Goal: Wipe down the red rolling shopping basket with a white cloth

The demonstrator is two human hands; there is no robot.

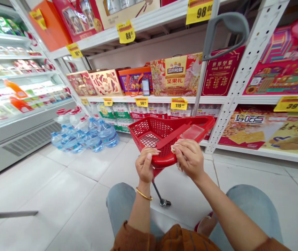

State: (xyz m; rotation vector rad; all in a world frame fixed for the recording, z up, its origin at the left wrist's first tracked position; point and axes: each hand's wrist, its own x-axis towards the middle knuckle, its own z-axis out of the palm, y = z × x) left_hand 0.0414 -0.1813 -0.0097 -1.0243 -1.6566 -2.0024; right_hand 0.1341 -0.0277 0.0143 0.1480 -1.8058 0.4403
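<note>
A small red plastic shopping cart [164,158] with a perforated basket stands in front of my knees. My left hand [145,164] grips the near left part of its rim, fingers over the edge and thumb on the near side. In my right hand [189,158] is a crumpled whitish cloth [173,149], pinched at the near right rim; part of it hangs below my fingers. Behind my right hand a clear flat panel [190,132] is set in the cart's top. A grey handle [224,31] rises on a pole at the cart's far right.
White shelves [227,115] with boxed gifts and yellow price tags stand ahead. Large water bottles [94,134] sit on the tiled floor to the left, beside an open chiller [26,129]. A grey bar [8,215] juts in at lower left.
</note>
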